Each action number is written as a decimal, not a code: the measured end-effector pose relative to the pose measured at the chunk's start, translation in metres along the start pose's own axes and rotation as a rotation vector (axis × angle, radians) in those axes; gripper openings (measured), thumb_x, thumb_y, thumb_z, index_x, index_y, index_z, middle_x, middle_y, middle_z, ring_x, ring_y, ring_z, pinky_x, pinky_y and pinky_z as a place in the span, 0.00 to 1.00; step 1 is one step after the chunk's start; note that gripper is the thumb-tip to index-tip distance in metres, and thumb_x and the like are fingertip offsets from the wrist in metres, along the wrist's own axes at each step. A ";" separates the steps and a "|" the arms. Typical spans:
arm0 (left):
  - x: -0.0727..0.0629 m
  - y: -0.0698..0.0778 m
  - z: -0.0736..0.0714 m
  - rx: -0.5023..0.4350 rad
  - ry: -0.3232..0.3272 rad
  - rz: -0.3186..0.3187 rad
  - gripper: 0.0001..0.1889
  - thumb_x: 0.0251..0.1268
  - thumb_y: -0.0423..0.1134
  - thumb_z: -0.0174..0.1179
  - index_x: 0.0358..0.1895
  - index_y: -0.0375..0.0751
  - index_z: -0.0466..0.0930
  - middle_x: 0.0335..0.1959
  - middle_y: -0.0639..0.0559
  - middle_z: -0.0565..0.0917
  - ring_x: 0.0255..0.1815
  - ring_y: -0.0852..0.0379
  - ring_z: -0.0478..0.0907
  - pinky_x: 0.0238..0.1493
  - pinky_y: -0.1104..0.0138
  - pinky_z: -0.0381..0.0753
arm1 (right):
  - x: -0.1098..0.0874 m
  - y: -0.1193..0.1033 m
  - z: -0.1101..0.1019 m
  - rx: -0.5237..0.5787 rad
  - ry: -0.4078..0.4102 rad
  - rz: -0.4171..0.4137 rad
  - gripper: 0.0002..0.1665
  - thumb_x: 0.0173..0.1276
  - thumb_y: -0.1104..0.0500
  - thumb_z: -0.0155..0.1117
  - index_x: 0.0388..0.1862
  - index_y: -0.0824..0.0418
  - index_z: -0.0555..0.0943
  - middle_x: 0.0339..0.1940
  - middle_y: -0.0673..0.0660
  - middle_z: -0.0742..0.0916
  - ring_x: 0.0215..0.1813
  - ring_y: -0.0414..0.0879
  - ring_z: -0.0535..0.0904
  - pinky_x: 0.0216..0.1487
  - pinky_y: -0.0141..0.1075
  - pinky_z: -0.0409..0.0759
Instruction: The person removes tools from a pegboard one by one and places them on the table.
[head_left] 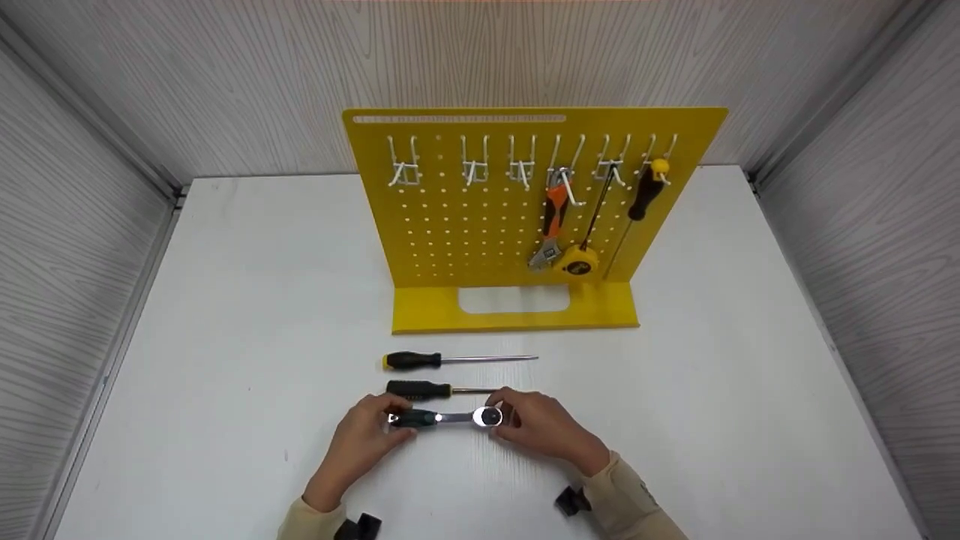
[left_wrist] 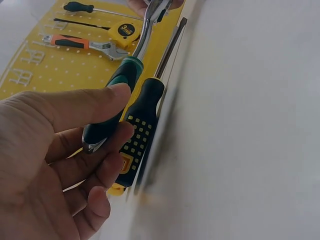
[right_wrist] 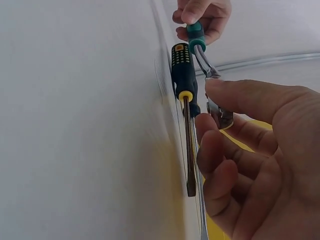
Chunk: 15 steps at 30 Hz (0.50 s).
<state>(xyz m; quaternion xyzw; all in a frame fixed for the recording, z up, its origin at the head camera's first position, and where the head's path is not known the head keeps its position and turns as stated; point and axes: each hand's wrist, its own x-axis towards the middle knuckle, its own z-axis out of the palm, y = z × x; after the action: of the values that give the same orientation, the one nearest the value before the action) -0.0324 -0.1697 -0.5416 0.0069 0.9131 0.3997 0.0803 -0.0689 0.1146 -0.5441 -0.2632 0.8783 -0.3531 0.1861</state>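
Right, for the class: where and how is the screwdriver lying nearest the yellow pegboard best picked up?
Probably by its thick black handle, from above on the left, thumb and fingers across its long sides. The screwdriver lies flat, handle leftward, and its shaft is much thinner. The left hand, pinching the ratchet wrench, would need freeing first; a second screwdriver lies close on the near side.

L. grip (head_left: 360, 439) & R. grip (head_left: 544, 427), bare, approx. level, facing ea. other; both pinch w/ thumb opp. fingers (left_wrist: 107, 172), outer digits curled. L. forearm (head_left: 306, 523) & R. forearm (head_left: 630, 504), sleeved, slant inward.
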 end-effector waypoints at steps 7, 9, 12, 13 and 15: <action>-0.004 -0.004 0.002 0.067 0.022 0.028 0.16 0.44 0.33 0.75 0.39 0.48 0.83 0.37 0.56 0.83 0.42 0.61 0.77 0.47 0.61 0.77 | 0.002 -0.004 0.003 -0.053 -0.014 -0.012 0.15 0.61 0.56 0.68 0.46 0.54 0.79 0.26 0.45 0.83 0.27 0.33 0.70 0.32 0.28 0.69; -0.004 -0.005 0.003 0.078 0.023 0.029 0.15 0.44 0.33 0.75 0.38 0.48 0.83 0.36 0.57 0.83 0.42 0.61 0.77 0.47 0.62 0.77 | 0.003 -0.005 0.004 -0.068 -0.016 -0.015 0.15 0.61 0.55 0.69 0.46 0.54 0.79 0.28 0.45 0.84 0.28 0.33 0.72 0.33 0.28 0.71; -0.004 -0.008 0.004 0.086 0.025 0.026 0.15 0.43 0.34 0.75 0.37 0.49 0.83 0.36 0.58 0.83 0.42 0.61 0.76 0.46 0.62 0.77 | 0.003 -0.005 0.005 -0.093 -0.023 -0.015 0.15 0.62 0.54 0.69 0.47 0.54 0.79 0.31 0.46 0.86 0.31 0.33 0.75 0.35 0.30 0.74; -0.004 -0.009 0.005 0.086 0.025 0.023 0.15 0.43 0.34 0.75 0.37 0.49 0.83 0.36 0.57 0.84 0.42 0.61 0.77 0.46 0.62 0.77 | 0.004 -0.005 0.005 -0.098 -0.027 -0.013 0.15 0.62 0.53 0.68 0.47 0.54 0.79 0.32 0.46 0.86 0.32 0.33 0.76 0.36 0.30 0.74; -0.004 -0.011 0.006 0.082 0.019 0.015 0.15 0.44 0.34 0.75 0.37 0.49 0.84 0.37 0.57 0.84 0.42 0.60 0.77 0.46 0.61 0.77 | 0.004 -0.006 0.006 -0.108 -0.034 -0.008 0.16 0.62 0.52 0.69 0.48 0.54 0.79 0.33 0.46 0.86 0.32 0.33 0.75 0.36 0.31 0.74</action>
<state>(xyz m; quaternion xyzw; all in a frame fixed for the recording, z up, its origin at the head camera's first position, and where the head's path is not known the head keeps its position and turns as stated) -0.0267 -0.1727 -0.5528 0.0130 0.9293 0.3627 0.0682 -0.0670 0.1055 -0.5446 -0.2822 0.8918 -0.3013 0.1851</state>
